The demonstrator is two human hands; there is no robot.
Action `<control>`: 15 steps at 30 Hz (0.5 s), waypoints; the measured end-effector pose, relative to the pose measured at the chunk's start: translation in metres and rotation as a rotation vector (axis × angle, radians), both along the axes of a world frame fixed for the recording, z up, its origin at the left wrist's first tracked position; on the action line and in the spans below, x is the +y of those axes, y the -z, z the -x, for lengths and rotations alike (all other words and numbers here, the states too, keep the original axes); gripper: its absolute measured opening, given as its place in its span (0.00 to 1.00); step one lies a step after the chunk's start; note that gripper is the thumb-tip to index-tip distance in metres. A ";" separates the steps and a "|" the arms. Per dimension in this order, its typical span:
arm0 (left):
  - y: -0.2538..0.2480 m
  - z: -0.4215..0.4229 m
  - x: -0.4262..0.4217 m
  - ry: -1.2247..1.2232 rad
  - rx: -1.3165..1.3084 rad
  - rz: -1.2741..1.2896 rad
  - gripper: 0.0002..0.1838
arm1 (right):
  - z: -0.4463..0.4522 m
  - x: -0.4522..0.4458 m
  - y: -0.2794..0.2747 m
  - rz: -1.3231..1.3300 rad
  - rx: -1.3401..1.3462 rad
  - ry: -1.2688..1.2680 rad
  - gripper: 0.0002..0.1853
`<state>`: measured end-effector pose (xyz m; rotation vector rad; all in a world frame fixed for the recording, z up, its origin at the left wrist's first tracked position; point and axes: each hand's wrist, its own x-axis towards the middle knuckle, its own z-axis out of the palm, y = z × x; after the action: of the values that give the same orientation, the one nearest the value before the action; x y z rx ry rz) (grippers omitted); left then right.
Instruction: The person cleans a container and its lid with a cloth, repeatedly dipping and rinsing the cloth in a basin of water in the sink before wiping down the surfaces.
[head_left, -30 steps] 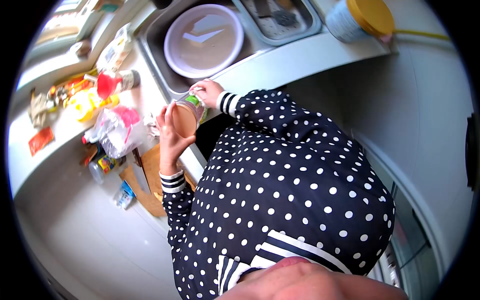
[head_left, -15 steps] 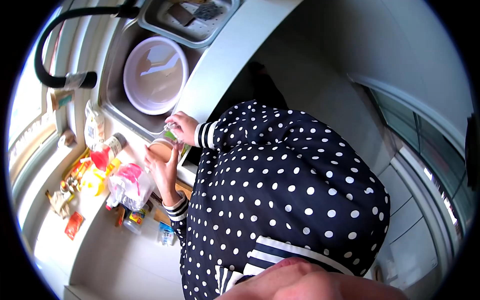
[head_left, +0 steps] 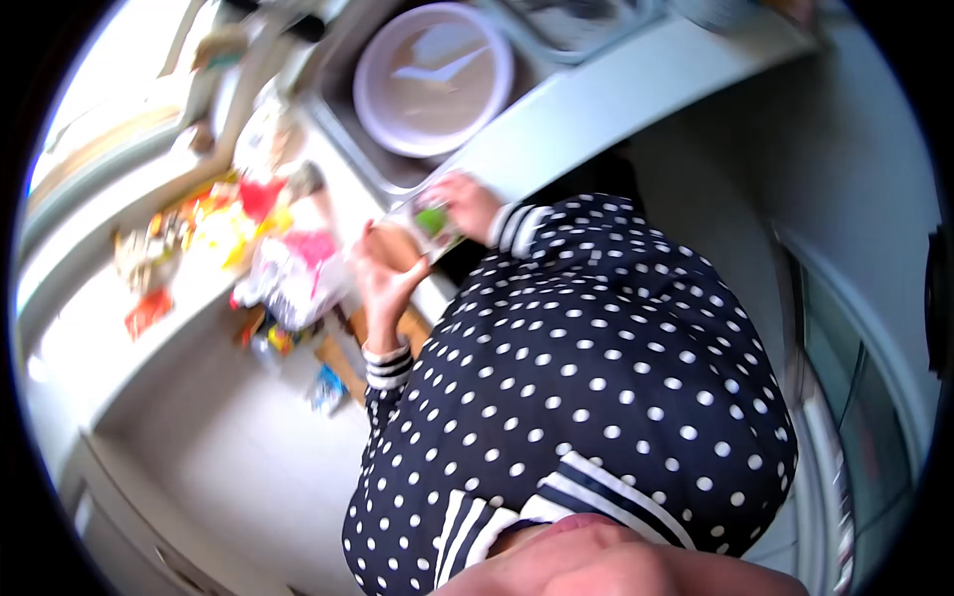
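Observation:
My left hand (head_left: 383, 283) is curved round a container with a round tan face (head_left: 396, 246), its thumb on the near side. Just right of it, my right hand (head_left: 469, 206) has its fingers bent beside a clear, shiny part with a green patch (head_left: 431, 221). What the right fingers pinch is smeared by motion. Both hands are by the sink's near corner, above the counter edge. A wooden board (head_left: 341, 368) lies partly hidden behind my left wrist.
The sink (head_left: 393, 177) holds a lilac basin (head_left: 364, 84) of cloudy water. A grey-blue tray (head_left: 571, 52) stands beside the basin. Left are a plastic bag with pink on it (head_left: 298, 283), yellow and red items (head_left: 224, 233) and a blue-white packet (head_left: 327, 389).
The view has swung, shifting the sink and counter right and down in the frame since half a second ago. My left hand stays round the container; my right hand has moved slightly off it.

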<state>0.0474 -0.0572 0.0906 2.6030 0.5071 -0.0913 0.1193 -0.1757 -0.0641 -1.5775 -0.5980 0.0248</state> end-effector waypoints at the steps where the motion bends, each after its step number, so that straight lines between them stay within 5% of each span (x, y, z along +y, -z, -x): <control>1: 0.005 0.006 0.008 0.043 -0.049 -0.021 0.46 | -0.005 -0.003 0.016 0.056 0.103 -0.064 0.14; 5: 0.006 0.023 0.005 -0.045 -0.146 0.040 0.47 | -0.028 -0.027 0.000 0.172 0.369 -0.107 0.15; 11: 0.010 0.033 0.003 -0.098 -0.244 0.032 0.48 | -0.016 0.000 -0.080 -0.081 0.163 -0.329 0.16; 13: 0.014 0.039 0.005 -0.123 -0.275 0.032 0.48 | -0.013 0.015 -0.065 -0.108 -0.046 -0.360 0.16; 15: 0.015 0.044 0.006 -0.149 -0.275 0.058 0.48 | -0.019 0.022 -0.035 -0.008 0.018 -0.280 0.16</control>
<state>0.0031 -0.0513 0.0759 2.4591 0.5850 0.2928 0.1383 -0.1541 -0.0287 -1.4741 -0.7998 0.2463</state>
